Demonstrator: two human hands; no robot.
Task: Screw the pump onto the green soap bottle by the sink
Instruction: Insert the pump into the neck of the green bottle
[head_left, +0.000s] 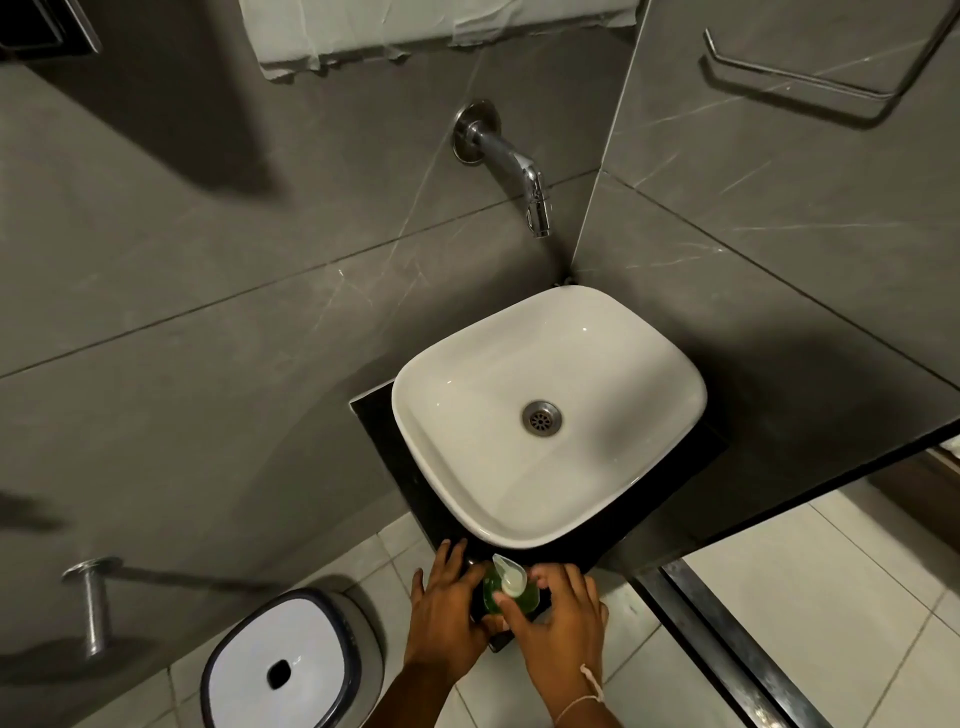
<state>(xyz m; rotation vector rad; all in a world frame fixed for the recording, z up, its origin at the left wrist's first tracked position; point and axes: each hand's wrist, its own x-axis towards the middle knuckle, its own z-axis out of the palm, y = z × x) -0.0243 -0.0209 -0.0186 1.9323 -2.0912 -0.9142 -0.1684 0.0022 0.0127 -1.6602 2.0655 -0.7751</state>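
The green soap bottle (493, 597) stands on the black counter (395, 457) at its near corner, just in front of the white basin (545, 415). A whitish pump (509, 574) sits on top of the bottle, its spout pointing toward the basin. My left hand (449, 608) wraps the bottle's left side. My right hand (563, 618) reaches in from the right, its fingers on the pump head. The bottle's neck and thread are hidden under the pump and fingers.
A chrome tap (522, 171) juts from the grey tiled wall above the basin. A white-lidded bin (283, 660) stands on the tiled floor at lower left. A metal holder (91, 603) sticks out of the left wall. A towel rail (810, 78) hangs upper right.
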